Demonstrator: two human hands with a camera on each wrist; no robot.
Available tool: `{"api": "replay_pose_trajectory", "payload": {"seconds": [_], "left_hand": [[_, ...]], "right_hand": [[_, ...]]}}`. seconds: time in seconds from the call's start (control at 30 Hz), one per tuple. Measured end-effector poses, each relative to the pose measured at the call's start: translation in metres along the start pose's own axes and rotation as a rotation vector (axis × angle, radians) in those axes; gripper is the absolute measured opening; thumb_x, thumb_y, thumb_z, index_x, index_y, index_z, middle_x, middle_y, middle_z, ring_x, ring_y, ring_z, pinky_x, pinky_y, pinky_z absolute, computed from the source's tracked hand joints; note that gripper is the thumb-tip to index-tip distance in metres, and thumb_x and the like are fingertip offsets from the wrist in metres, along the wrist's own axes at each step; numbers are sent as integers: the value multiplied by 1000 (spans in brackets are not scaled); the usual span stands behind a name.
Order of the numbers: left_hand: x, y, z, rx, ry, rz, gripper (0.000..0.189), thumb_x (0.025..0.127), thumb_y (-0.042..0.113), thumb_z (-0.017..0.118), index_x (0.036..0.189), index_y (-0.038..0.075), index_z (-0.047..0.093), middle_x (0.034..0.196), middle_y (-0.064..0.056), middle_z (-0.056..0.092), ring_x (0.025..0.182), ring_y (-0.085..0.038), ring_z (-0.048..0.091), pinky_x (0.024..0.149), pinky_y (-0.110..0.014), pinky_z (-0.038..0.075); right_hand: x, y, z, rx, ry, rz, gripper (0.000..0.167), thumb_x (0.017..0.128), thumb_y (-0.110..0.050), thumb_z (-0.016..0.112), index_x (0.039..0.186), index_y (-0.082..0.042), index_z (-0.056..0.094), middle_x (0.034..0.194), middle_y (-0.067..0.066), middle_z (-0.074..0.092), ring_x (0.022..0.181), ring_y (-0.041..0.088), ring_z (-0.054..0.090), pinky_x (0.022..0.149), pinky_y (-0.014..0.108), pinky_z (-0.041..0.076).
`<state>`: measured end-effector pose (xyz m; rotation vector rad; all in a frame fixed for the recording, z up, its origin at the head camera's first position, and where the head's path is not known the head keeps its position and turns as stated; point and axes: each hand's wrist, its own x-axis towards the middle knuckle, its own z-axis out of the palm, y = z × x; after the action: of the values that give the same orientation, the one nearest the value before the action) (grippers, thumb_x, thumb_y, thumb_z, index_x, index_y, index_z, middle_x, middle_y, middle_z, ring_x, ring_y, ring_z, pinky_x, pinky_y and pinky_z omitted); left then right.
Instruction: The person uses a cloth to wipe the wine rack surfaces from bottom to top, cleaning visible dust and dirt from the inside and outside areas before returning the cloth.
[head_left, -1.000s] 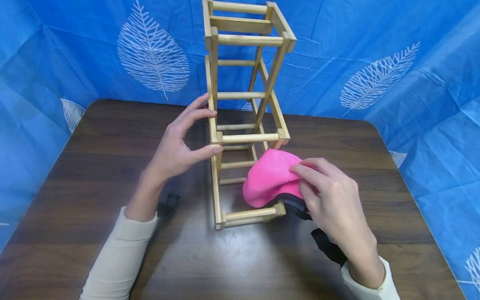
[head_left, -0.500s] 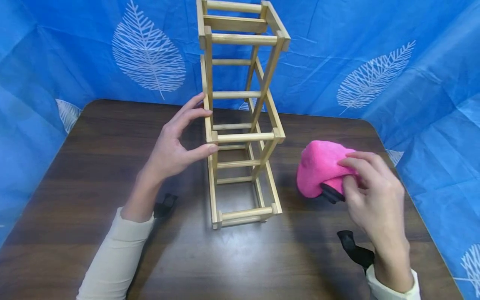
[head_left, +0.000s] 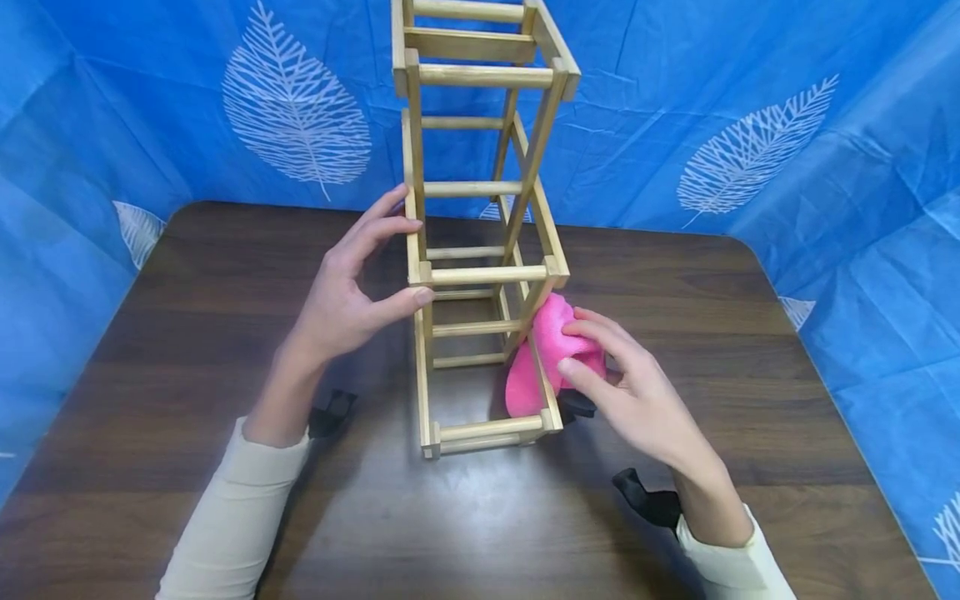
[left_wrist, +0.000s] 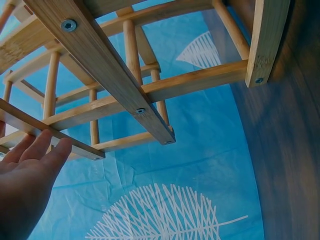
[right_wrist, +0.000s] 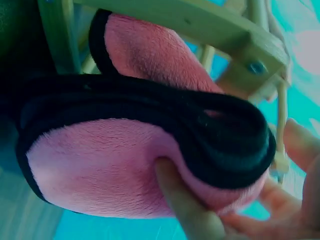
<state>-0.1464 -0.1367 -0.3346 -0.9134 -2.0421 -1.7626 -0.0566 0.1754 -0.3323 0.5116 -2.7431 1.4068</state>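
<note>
A tall pale wooden rack (head_left: pixel 487 275) of rails and round rungs stands on the table. My left hand (head_left: pixel 337 279) holds its left side at mid height, thumb at the front corner, fingers on the side rail (left_wrist: pixel 80 142). On the lower right side, my right hand (head_left: pixel 618 375) grips a pink plush cloth with black edging (head_left: pixel 555 342). The cloth (right_wrist: pixel 100 170) is folded around the rack's bottom right rail, part inside the frame and part outside. In the right wrist view, a thumb presses into the plush while other fingers are partly hidden behind it.
The rack stands on a dark wood-grain table (head_left: pixel 187 375). Blue sheeting (head_left: pixel 615 108) with white leaf prints hangs behind and at both sides. A black strap (head_left: pixel 648 500) is on my right wrist, another strap (head_left: pixel 332 414) on my left.
The right hand has carried the cloth off the rack to the right, then back onto the lower right rail. The left hand keeps its place on the rack.
</note>
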Motion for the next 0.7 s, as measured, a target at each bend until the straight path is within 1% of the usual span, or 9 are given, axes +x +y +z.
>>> {"api": "replay_pose_trajectory", "payload": {"seconds": [0.07, 0.13, 0.23, 0.27, 0.33, 0.43, 0.5, 0.6, 0.7], "left_hand": [[0, 0, 0, 0, 1, -1, 56, 79, 16, 82, 128, 0, 59, 155, -4, 37, 140, -20, 37, 114, -40, 29], [0, 0, -1, -5, 2, 0, 55, 79, 13, 81, 127, -1, 59, 155, -5, 37, 140, -21, 37, 114, -40, 29], [0, 0, 0, -9, 1, 2, 55, 78, 11, 81, 127, -1, 59, 155, -5, 37, 140, -21, 37, 114, -41, 29], [0, 0, 0, -11, 0, 2, 55, 79, 12, 81, 127, -1, 59, 155, -5, 37, 140, -21, 36, 114, -40, 29], [1, 0, 1, -14, -5, 3, 55, 79, 13, 81, 128, 0, 59, 155, -4, 36, 140, -21, 36, 114, -41, 28], [2, -1, 1, -13, -8, 13, 55, 78, 9, 80, 127, 0, 59, 155, -4, 36, 140, -21, 36, 114, -41, 28], [3, -1, 2, -16, -7, 23, 55, 76, 4, 79, 127, -2, 59, 155, -4, 36, 140, -22, 36, 114, -42, 28], [2, -1, 1, -7, -2, 31, 56, 74, -1, 77, 127, -4, 59, 155, -4, 36, 139, -22, 37, 114, -42, 28], [1, -1, 1, 37, -1, 28, 56, 74, 2, 79, 127, -2, 59, 155, -3, 37, 140, -20, 37, 113, -42, 29]], "right_hand": [[4, 0, 7, -50, 50, -33, 37, 87, -7, 76, 121, -8, 63, 126, 4, 56, 101, 18, 54, 73, 24, 49], [8, 0, 14, -119, 118, -89, 34, 83, -3, 78, 113, -8, 64, 113, 4, 59, 89, 15, 53, 68, 24, 46], [11, 0, 21, -198, 207, -144, 31, 79, 6, 76, 106, -5, 64, 105, 6, 61, 79, 15, 51, 63, 24, 43], [12, 1, 22, -214, 232, -150, 34, 78, 9, 75, 107, -4, 63, 107, 8, 62, 78, 16, 51, 63, 24, 43], [13, 3, 22, -222, 272, -137, 43, 75, 14, 73, 114, 0, 60, 112, 13, 62, 82, 19, 53, 67, 26, 45], [16, 8, 21, -202, 326, -102, 53, 75, 13, 75, 124, 5, 56, 118, 18, 60, 93, 24, 56, 75, 31, 48], [21, 10, 20, -169, 333, -89, 54, 77, 10, 76, 127, 5, 57, 122, 19, 59, 100, 25, 56, 81, 31, 47], [30, 15, 20, -103, 277, -81, 48, 81, 6, 76, 127, 2, 63, 116, 17, 62, 90, 22, 55, 72, 24, 45], [34, 18, 18, -49, 191, -63, 46, 85, 5, 73, 129, -1, 63, 105, 13, 64, 76, 20, 52, 61, 20, 43]]}}
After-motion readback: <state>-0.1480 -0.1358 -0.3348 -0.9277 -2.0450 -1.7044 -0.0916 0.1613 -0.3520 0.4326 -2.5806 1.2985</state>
